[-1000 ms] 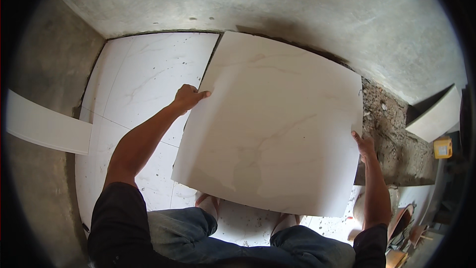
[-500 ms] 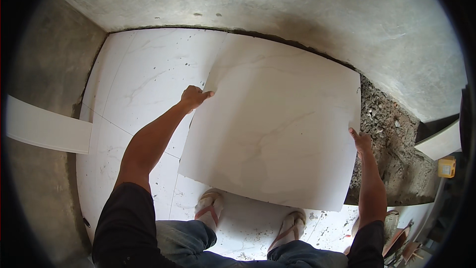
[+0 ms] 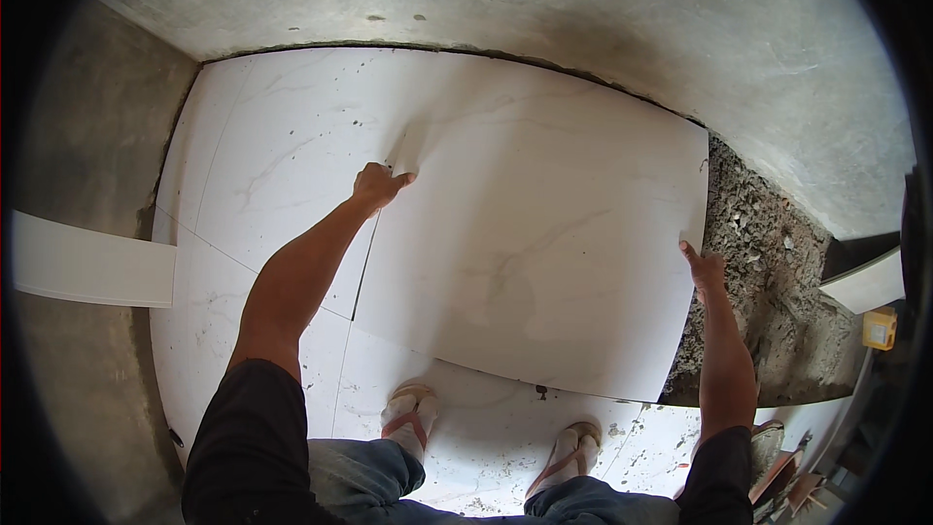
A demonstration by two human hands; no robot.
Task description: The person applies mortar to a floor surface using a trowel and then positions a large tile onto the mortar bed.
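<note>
A large white, faintly grey-veined floor tile [image 3: 525,233] lies in front of me, nearly level with the tiles around it. My left hand [image 3: 383,187] grips its left edge, thumb on top and fingers curled out of sight at the seam. On the opposite side, my right hand [image 3: 708,270] holds the right edge the same way, its thumb up along the rim and fingers over the rough mortar bed [image 3: 753,272]. A narrow dark gap runs along the left seam and part of the near edge. The far edge sits close to the wall.
Laid white tiles [image 3: 282,156] cover the floor at left and under my sandalled feet [image 3: 408,418]. A bare concrete wall [image 3: 486,0] rises at the far side. White strips [image 3: 92,258] lean at left and right. A yellow box [image 3: 879,329] and tools [image 3: 782,476] stand at right.
The tile has come down and shifted slightly away from me, its near edge now almost flush with the floor tiles. Both hands have stayed on its side edges.
</note>
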